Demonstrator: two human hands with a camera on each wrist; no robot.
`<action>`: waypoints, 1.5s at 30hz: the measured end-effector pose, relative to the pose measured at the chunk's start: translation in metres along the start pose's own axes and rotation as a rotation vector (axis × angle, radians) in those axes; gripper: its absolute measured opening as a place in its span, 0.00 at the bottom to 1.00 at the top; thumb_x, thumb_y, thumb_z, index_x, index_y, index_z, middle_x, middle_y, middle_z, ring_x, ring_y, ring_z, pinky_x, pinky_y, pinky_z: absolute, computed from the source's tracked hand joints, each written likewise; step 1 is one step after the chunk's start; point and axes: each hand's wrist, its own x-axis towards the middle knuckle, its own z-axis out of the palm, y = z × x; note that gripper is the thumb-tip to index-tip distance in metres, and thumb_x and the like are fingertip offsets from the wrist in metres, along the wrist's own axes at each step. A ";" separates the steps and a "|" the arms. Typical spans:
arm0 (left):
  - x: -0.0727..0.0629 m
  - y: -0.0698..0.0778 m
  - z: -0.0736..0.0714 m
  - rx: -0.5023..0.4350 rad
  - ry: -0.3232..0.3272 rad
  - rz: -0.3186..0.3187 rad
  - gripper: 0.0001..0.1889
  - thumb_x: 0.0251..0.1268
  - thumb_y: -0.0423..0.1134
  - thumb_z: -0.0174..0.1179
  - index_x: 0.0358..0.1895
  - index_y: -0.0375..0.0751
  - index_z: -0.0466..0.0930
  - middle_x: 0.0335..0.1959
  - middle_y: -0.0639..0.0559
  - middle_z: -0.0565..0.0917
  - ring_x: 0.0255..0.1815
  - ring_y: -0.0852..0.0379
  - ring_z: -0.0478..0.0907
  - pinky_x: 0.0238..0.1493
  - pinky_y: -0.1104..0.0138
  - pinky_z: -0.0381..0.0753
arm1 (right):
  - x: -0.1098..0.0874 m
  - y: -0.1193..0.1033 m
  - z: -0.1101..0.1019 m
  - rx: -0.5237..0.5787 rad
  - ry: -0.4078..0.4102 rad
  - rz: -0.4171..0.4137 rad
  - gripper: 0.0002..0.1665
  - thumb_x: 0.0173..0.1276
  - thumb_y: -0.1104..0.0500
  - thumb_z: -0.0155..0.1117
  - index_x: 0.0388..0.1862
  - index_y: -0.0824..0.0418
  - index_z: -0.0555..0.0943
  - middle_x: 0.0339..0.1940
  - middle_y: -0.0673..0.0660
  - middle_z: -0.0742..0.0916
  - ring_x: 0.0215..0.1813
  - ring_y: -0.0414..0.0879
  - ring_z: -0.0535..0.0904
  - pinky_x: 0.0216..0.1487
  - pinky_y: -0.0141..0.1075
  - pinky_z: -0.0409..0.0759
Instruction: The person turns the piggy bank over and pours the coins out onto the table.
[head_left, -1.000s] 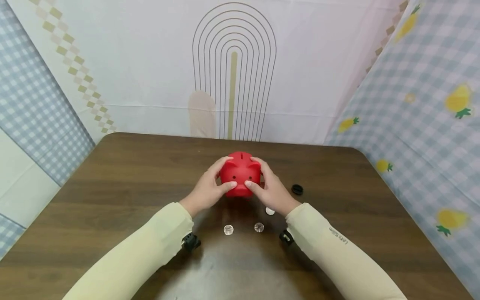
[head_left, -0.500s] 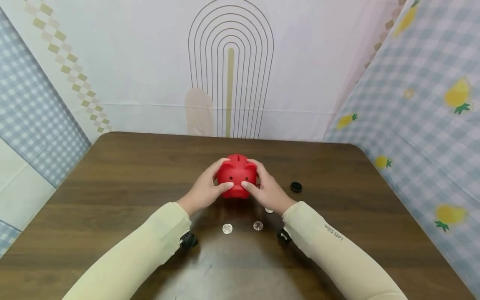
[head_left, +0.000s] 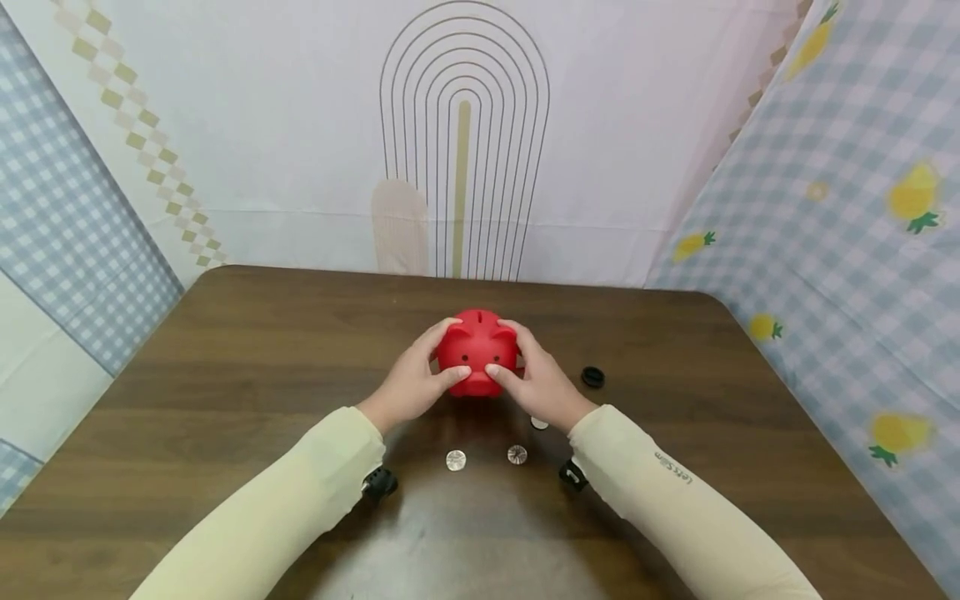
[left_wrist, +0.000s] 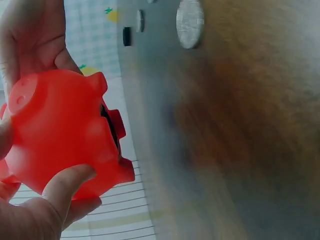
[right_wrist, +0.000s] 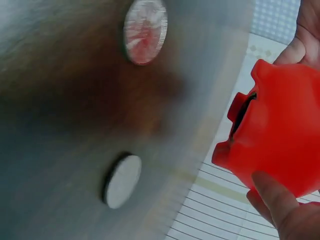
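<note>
A red piggy bank (head_left: 477,354) is held upright above the table between both hands, its snout toward me and the coin slot on top. My left hand (head_left: 411,379) grips its left side, thumb beside the snout and fingers round the flank. The right hand (head_left: 546,383) holds the other side the same way. In the left wrist view, the piggy bank (left_wrist: 60,135) shows stubby feet and a dark opening in its belly; the right wrist view shows the belly of the piggy bank (right_wrist: 280,125) too. Below lie silver coins: one coin (head_left: 456,460) on the left, another coin (head_left: 517,454) beside it.
A third coin (head_left: 539,423) lies partly hidden under the right wrist. A round black cap (head_left: 593,377) is on the wooden table (head_left: 300,333) to the right. Patterned cloth (head_left: 315,125) hangs behind the table's far edge, with checked cloth (head_left: 832,250) at the right.
The head view shifts slightly. Both hands keep the same grip on the piggy bank, which stays in nearly the same place; the coins and cap have not moved.
</note>
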 end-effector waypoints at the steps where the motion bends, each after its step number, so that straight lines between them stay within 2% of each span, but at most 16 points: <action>1: 0.000 0.000 0.000 -0.004 -0.006 -0.012 0.35 0.60 0.33 0.65 0.71 0.42 0.62 0.70 0.43 0.65 0.69 0.44 0.64 0.60 0.53 0.75 | 0.000 0.000 0.000 0.004 -0.009 0.019 0.41 0.68 0.55 0.63 0.74 0.56 0.55 0.65 0.58 0.72 0.61 0.55 0.73 0.54 0.46 0.81; 3: -0.001 0.000 0.001 -0.023 0.011 0.019 0.35 0.59 0.32 0.65 0.70 0.42 0.62 0.72 0.42 0.61 0.70 0.43 0.62 0.58 0.53 0.76 | -0.001 0.000 0.001 0.001 0.015 -0.027 0.42 0.67 0.56 0.64 0.74 0.56 0.54 0.69 0.59 0.69 0.63 0.56 0.71 0.56 0.47 0.79; 8: -0.005 0.005 0.001 -0.033 0.082 0.219 0.36 0.57 0.28 0.66 0.69 0.41 0.63 0.76 0.41 0.50 0.71 0.40 0.59 0.54 0.50 0.78 | -0.003 -0.001 -0.001 -0.082 0.158 -0.339 0.44 0.63 0.64 0.66 0.73 0.65 0.55 0.76 0.64 0.58 0.68 0.59 0.66 0.60 0.52 0.75; 10: -0.005 0.006 0.001 -0.010 0.079 0.213 0.35 0.58 0.28 0.66 0.69 0.40 0.62 0.76 0.41 0.53 0.70 0.40 0.60 0.55 0.50 0.77 | -0.002 -0.002 -0.002 -0.077 0.147 -0.322 0.43 0.63 0.63 0.66 0.72 0.64 0.56 0.74 0.64 0.62 0.66 0.58 0.69 0.58 0.51 0.77; 15: -0.004 -0.001 0.001 0.031 -0.024 -0.019 0.34 0.62 0.33 0.64 0.71 0.41 0.61 0.71 0.42 0.64 0.69 0.43 0.63 0.61 0.53 0.75 | -0.003 0.000 0.001 0.003 -0.029 0.022 0.41 0.67 0.54 0.64 0.73 0.57 0.55 0.65 0.58 0.73 0.60 0.55 0.74 0.54 0.46 0.81; 18: -0.004 -0.003 0.002 0.023 -0.045 -0.061 0.35 0.62 0.33 0.64 0.72 0.41 0.60 0.71 0.42 0.64 0.69 0.43 0.64 0.62 0.53 0.74 | -0.004 0.001 0.003 0.016 -0.052 0.080 0.42 0.67 0.52 0.64 0.74 0.56 0.54 0.66 0.59 0.72 0.62 0.56 0.73 0.55 0.47 0.80; 21: -0.005 -0.002 0.003 0.002 0.004 0.000 0.34 0.61 0.31 0.64 0.70 0.42 0.61 0.72 0.42 0.61 0.71 0.43 0.61 0.61 0.52 0.74 | -0.005 0.001 0.004 -0.015 0.002 0.002 0.42 0.67 0.53 0.64 0.74 0.57 0.55 0.68 0.59 0.70 0.62 0.56 0.73 0.55 0.47 0.80; 25: -0.008 0.002 0.005 -0.032 0.061 0.149 0.35 0.59 0.28 0.65 0.69 0.41 0.62 0.76 0.41 0.52 0.71 0.41 0.60 0.56 0.51 0.77 | -0.007 0.000 0.001 -0.122 0.125 -0.239 0.42 0.65 0.58 0.65 0.73 0.63 0.56 0.74 0.63 0.62 0.66 0.58 0.70 0.59 0.49 0.77; 27: -0.007 0.004 0.004 -0.037 0.074 0.187 0.34 0.58 0.28 0.65 0.69 0.40 0.62 0.76 0.41 0.51 0.71 0.40 0.60 0.55 0.51 0.77 | -0.007 -0.001 -0.001 -0.158 0.169 -0.295 0.42 0.65 0.59 0.66 0.72 0.65 0.56 0.75 0.64 0.61 0.66 0.58 0.70 0.59 0.50 0.76; 29: -0.004 0.004 0.004 -0.027 0.062 0.165 0.33 0.60 0.28 0.64 0.69 0.38 0.62 0.75 0.40 0.55 0.70 0.40 0.62 0.58 0.51 0.76 | -0.005 -0.001 -0.002 -0.147 0.147 -0.249 0.41 0.65 0.58 0.65 0.72 0.64 0.57 0.71 0.63 0.66 0.63 0.57 0.73 0.57 0.49 0.78; 33: 0.000 0.002 0.002 0.000 0.006 0.010 0.33 0.62 0.31 0.63 0.70 0.38 0.62 0.71 0.41 0.64 0.70 0.43 0.62 0.64 0.52 0.71 | -0.003 -0.001 -0.001 -0.100 0.020 -0.021 0.40 0.68 0.52 0.62 0.73 0.58 0.55 0.63 0.59 0.74 0.57 0.55 0.76 0.53 0.46 0.81; 35: -0.001 0.000 0.001 -0.001 -0.005 -0.013 0.34 0.62 0.31 0.63 0.71 0.39 0.61 0.71 0.41 0.63 0.70 0.43 0.62 0.64 0.52 0.71 | -0.003 -0.001 0.001 -0.097 0.000 0.013 0.41 0.68 0.52 0.62 0.74 0.58 0.55 0.64 0.59 0.74 0.58 0.55 0.76 0.54 0.46 0.81; 37: -0.002 0.000 0.002 -0.022 0.015 0.028 0.34 0.61 0.31 0.64 0.70 0.40 0.62 0.73 0.41 0.60 0.71 0.43 0.60 0.62 0.51 0.72 | -0.003 -0.001 0.001 -0.114 0.034 -0.038 0.42 0.68 0.53 0.63 0.74 0.59 0.55 0.67 0.60 0.71 0.60 0.56 0.75 0.56 0.47 0.79; 41: -0.008 0.003 0.002 -0.024 0.080 0.205 0.35 0.58 0.28 0.65 0.69 0.42 0.62 0.76 0.42 0.52 0.71 0.41 0.60 0.56 0.52 0.77 | -0.005 -0.002 0.001 -0.203 0.179 -0.314 0.42 0.64 0.58 0.65 0.72 0.63 0.56 0.74 0.63 0.62 0.66 0.57 0.70 0.58 0.51 0.77; 42: -0.008 0.005 0.001 -0.028 0.085 0.220 0.35 0.58 0.28 0.65 0.69 0.42 0.62 0.76 0.42 0.50 0.71 0.41 0.60 0.54 0.51 0.78 | -0.005 -0.003 0.000 -0.220 0.200 -0.350 0.42 0.64 0.58 0.65 0.72 0.65 0.56 0.75 0.64 0.61 0.67 0.58 0.69 0.59 0.51 0.76; 45: -0.007 0.005 0.000 0.001 0.073 0.200 0.34 0.58 0.28 0.65 0.69 0.40 0.62 0.75 0.41 0.55 0.69 0.41 0.62 0.56 0.52 0.77 | -0.004 -0.005 -0.001 -0.213 0.162 -0.293 0.42 0.64 0.58 0.66 0.72 0.64 0.56 0.71 0.64 0.66 0.64 0.57 0.72 0.57 0.50 0.78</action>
